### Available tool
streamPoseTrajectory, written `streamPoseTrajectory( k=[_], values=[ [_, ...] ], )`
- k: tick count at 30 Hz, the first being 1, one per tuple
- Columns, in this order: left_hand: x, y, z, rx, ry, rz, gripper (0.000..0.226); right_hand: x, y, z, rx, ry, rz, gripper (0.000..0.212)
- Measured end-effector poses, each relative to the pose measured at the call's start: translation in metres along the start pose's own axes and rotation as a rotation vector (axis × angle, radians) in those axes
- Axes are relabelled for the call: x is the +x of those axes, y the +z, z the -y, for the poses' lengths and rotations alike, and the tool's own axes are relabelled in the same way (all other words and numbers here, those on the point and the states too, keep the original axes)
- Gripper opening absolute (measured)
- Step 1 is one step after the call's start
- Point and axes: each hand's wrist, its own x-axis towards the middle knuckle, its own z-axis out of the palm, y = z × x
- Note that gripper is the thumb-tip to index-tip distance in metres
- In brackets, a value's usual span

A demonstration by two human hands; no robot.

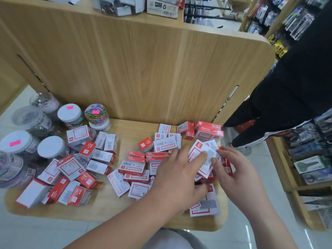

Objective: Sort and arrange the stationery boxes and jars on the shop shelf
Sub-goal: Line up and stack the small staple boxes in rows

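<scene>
Staple box [201, 159] (white face, red frame) is at front-right of the shelf board [115, 212], tilted, caught btwn both hands above the loose boxes.
R hand [233, 169]: thumb + index pinch the box's right end, other fingers curled behind it.
L hand [179, 177]: fingers stretched out fairly flat, index tip on the box face, thumb pointing right underneath. Touching, not wrapped round it.
Box print is blurred, can't read it.

Rest of stock:
- centre scatter [136, 166] of red/white boxes, just left of L hand, some under its fingers
- left heap [71, 169], boxes at all angles, well apart from the hands
- small stack [209, 132] at back right against the rear panel [134, 69], near R hand
- jars w/ white lids [69, 112] at far left, partly off the board edge; one jar of coloured clips [97, 112] behind the heap

Hidden/unclear: flat box [206, 205] under L wrist, half covered. Boxes under both palms can't be counted. Upper shelf goods [161, 6] cut off by frame top. Person in black [287, 97] at right, only partly in view.
</scene>
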Motion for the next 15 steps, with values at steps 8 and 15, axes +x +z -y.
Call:
streamPoseTrajectory(
  k=[8, 15],
  values=[
    [0.002, -0.016, 0.028, -0.159, -0.112, -0.023, 0.058, 0.008, -0.005, 0.007, 0.122, 0.045, 0.019, 0.014],
    [-0.011, -0.036, 0.091, 0.024, -0.216, -0.120, 0.060, 0.013, 0.008, 0.018, -0.084, -0.012, -0.021, 0.045]
  ],
)
